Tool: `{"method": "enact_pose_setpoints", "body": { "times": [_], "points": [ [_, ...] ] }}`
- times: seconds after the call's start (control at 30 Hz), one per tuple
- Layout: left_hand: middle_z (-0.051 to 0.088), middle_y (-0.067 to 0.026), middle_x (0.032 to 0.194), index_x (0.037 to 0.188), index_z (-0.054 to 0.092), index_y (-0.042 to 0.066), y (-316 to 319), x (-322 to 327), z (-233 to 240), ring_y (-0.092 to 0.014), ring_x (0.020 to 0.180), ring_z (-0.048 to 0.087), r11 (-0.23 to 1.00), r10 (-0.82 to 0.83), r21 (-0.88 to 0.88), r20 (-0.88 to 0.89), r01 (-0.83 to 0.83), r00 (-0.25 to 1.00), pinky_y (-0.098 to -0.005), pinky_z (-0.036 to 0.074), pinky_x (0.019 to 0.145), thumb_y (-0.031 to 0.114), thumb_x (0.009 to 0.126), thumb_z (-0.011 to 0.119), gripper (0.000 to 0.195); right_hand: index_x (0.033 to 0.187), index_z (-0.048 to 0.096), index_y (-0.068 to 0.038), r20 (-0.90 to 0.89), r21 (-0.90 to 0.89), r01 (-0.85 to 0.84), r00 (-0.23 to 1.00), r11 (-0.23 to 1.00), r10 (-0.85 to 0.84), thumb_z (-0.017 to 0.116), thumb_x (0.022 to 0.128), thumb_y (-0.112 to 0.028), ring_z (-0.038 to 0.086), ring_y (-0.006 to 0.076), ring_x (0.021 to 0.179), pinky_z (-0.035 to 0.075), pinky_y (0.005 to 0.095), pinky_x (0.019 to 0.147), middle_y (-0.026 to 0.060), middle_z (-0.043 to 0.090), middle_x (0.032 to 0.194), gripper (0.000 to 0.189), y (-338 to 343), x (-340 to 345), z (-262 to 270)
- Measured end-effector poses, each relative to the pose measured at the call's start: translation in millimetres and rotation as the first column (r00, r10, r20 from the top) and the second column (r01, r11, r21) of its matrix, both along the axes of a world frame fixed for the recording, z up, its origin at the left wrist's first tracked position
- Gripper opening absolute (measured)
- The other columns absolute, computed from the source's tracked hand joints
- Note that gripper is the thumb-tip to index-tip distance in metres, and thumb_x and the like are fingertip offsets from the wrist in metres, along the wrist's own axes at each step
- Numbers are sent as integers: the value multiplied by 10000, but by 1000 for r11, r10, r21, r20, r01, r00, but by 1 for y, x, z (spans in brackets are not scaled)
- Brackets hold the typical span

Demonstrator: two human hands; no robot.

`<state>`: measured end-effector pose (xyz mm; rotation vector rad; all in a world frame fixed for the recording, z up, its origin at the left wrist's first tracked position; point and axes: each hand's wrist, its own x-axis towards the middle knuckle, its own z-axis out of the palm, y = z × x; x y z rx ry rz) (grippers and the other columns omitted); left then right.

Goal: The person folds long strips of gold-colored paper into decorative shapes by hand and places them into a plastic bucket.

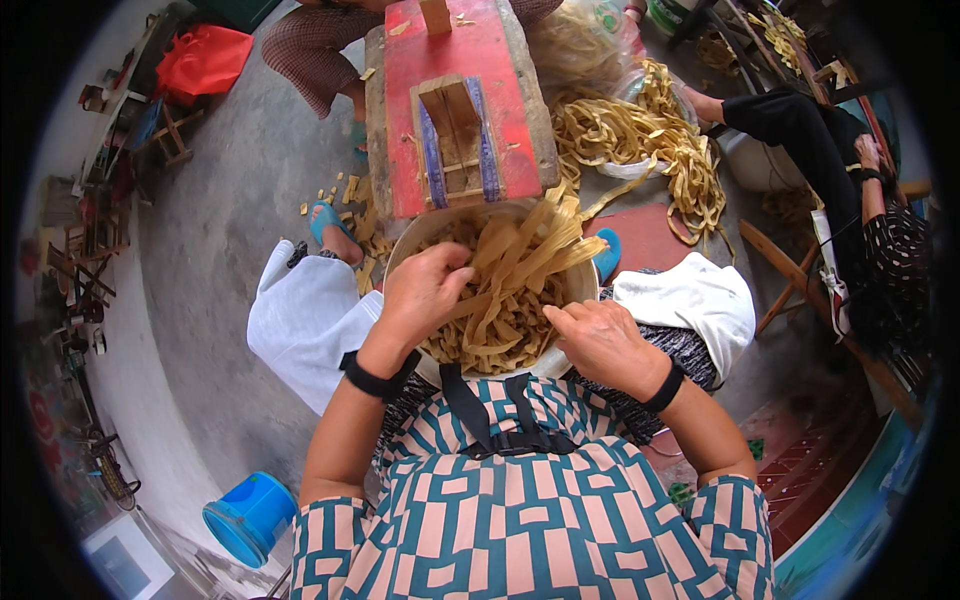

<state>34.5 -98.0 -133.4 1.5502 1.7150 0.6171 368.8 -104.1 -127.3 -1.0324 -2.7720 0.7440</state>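
A round pale basin (579, 279) rests between the knees, filled with tan, ribbon-like strips (510, 322). My left hand (427, 285) is over the basin's left side, fingers bent at a blurred bunch of strips; whether it grips them is unclear. At the right side of the basin, my right hand (600, 337) has curled fingers with the index fingertip near the strips; a hold cannot be made out. Longer strips run over the basin's far right rim toward a heap (622, 127). Just beyond the basin stands a red-topped wooden bench (491, 82) bearing a wooden block fixture (448, 135) with blue bands.
Cut pieces (364, 225) lie on the floor left of the bench. A person's checked trouser leg (311, 56) is beyond it. Another person in black trousers (784, 127) sits at right. A blue bucket (251, 517) stands lower left; a wooden stool leg (780, 262) is at right.
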Motion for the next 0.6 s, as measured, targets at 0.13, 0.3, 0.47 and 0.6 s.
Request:
{"method": "enact_pose_setpoints", "body": {
  "times": [0.13,0.3,0.47,0.6],
  "points": [
    [837,-237,1135,1305,817,112,32,31,-4,-476,1055,796,995,-54,61,-359,81,932,-572,632,919,300,1051,744,324,1427,731,-11,45,-71,23,999,997,-20,817,954,-106,799,385,1049,627,507,915,167,806,1093,490,-11,10,7],
    [848,-194,1140,1393,802,152,50,42,-41,-458,1076,800,992,-37,92,-428,84,903,-560,626,905,346,1052,752,396,1413,734,-10,14,-110,39,999,993,-37,823,950,-105,800,399,1050,634,513,908,180,804,1088,481,-13,16,9],
    [858,-204,1195,1426,775,117,54,74,-34,-433,1115,814,993,-116,-33,-285,111,951,-522,629,947,342,1057,760,433,1388,740,-5,1,-106,94,996,990,-95,818,964,-105,799,405,1033,636,515,889,189,802,1072,443,-4,19,1],
    [871,-194,1195,1452,759,65,43,72,-60,-360,1078,841,996,-77,-63,-194,66,978,-454,637,948,292,1049,802,465,1389,740,6,-90,-123,194,975,973,-205,809,1003,-114,812,407,961,645,492,830,212,818,1076,411,2,5,12]
  ]
}}
